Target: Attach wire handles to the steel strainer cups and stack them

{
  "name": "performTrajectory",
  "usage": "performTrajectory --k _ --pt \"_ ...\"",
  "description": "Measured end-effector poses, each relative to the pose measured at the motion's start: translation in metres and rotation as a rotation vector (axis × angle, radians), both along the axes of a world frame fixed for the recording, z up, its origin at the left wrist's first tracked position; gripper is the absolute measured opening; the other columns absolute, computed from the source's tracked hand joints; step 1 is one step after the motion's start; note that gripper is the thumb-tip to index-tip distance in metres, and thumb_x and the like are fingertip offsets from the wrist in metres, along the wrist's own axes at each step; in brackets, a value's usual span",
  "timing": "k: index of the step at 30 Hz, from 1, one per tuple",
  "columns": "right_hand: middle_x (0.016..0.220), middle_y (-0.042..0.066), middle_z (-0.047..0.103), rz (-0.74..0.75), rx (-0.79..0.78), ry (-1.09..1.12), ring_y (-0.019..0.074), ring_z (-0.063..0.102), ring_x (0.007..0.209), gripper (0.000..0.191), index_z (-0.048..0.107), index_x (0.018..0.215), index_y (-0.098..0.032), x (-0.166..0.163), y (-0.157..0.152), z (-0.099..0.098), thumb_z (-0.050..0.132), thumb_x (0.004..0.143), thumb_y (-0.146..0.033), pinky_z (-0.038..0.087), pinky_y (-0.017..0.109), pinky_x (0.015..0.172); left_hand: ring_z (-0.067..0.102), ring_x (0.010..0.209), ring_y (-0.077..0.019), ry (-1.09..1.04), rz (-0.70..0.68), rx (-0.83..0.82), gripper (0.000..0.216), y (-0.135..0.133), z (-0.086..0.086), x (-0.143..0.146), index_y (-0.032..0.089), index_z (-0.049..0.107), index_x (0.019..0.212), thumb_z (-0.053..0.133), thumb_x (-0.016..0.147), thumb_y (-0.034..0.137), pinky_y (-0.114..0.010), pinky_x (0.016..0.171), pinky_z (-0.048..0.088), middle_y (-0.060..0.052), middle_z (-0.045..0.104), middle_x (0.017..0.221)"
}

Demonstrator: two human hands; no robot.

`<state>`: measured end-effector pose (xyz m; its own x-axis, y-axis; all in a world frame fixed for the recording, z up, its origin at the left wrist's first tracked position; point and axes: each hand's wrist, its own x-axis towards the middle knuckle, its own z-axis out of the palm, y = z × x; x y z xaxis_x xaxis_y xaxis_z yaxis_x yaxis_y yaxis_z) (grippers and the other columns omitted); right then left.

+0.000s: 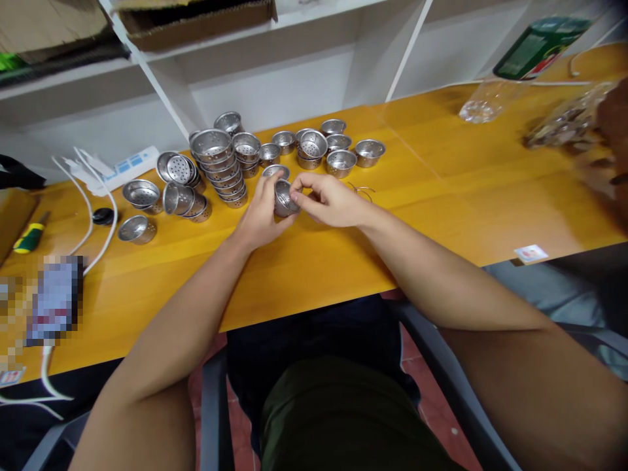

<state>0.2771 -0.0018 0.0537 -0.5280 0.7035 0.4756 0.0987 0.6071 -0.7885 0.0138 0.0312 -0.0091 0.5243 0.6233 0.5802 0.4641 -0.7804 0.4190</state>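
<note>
My left hand (262, 216) is wrapped around a small metal cup (283, 201), tilted so its mouth faces my right hand. The fingers of my right hand (331, 199) are pinched at the cup's rim; whether they hold a thin piece there I cannot make out. Just behind my left fingertips sits another metal cup (275, 171). A thin wire ring (363, 191) lies on the table beyond my right wrist. Left of my hands rises a tall stack of perforated metal cups (223, 171).
Several loose metal cups (341, 162) stand at the back of the yellow table (304, 268), and tipped ones (184, 199) lie left. Further left are a power strip (130, 169), white cables, a screwdriver (30, 237) and a phone (55, 297). A plastic bottle (520, 69) stands back right.
</note>
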Motion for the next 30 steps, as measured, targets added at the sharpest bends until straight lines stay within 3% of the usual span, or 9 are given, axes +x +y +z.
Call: performTrajectory --k 5,12,20,23,28,30 --pt "0.084 -0.003 0.062 0.050 0.036 0.034 0.0143 0.052 0.073 0.037 0.071 0.100 -0.023 -0.003 0.009 -0.007 0.085 0.115 -0.054 0.040 0.032 0.068 0.062 0.176 -0.0476 0.038 -0.035 0.062 0.105 0.002 0.001 -0.003 0.027 0.032 0.190 0.092 0.110 0.060 -0.070 0.151 0.055 -0.025 0.058 0.182" --pt "0.078 -0.006 0.050 0.016 -0.033 0.147 0.0135 0.041 0.070 0.070 0.062 0.085 -0.024 -0.012 0.011 -0.010 0.096 0.106 -0.082 0.033 0.033 0.067 0.058 0.179 -0.0460 0.032 -0.053 0.109 0.097 0.003 0.004 0.000 0.029 0.030 0.189 0.085 0.112 0.052 -0.070 0.152 0.052 -0.023 0.054 0.182" --pt "0.073 -0.007 0.051 -0.033 -0.121 0.226 0.0127 0.039 0.067 0.077 0.063 0.084 -0.025 -0.020 0.013 -0.013 0.101 0.094 -0.091 0.035 0.034 0.066 0.057 0.178 -0.0459 -0.009 -0.052 0.104 0.095 0.009 -0.004 0.002 0.029 0.029 0.189 0.080 0.117 0.063 -0.071 0.153 0.050 -0.024 0.053 0.182" --pt "0.073 -0.005 0.057 -0.056 -0.155 0.265 0.0139 0.048 0.066 0.077 0.066 0.086 -0.025 -0.020 0.014 -0.012 0.101 0.093 -0.094 0.041 0.034 0.065 0.058 0.177 -0.0452 -0.016 -0.049 0.117 0.095 0.010 -0.003 0.002 0.030 0.029 0.188 0.079 0.118 0.070 -0.070 0.152 0.050 -0.024 0.054 0.181" --pt "0.076 -0.003 0.058 -0.017 -0.233 0.440 0.0155 0.053 0.064 0.080 0.058 0.084 -0.028 0.000 0.024 -0.001 0.091 0.098 -0.100 0.048 0.034 0.058 0.061 0.173 -0.0466 -0.116 0.051 0.086 0.099 0.007 -0.002 -0.002 0.030 0.040 0.180 0.079 0.111 0.089 -0.073 0.155 0.045 -0.022 0.058 0.175" --pt "0.079 -0.001 0.060 -0.073 -0.216 0.432 0.0163 0.051 0.063 0.079 0.058 0.088 -0.029 0.015 0.030 0.003 0.087 0.101 -0.102 0.047 0.035 0.054 0.059 0.174 -0.0478 -0.145 0.114 0.070 0.103 0.008 -0.003 -0.005 0.030 0.042 0.179 0.080 0.107 0.094 -0.075 0.156 0.042 -0.023 0.056 0.175"
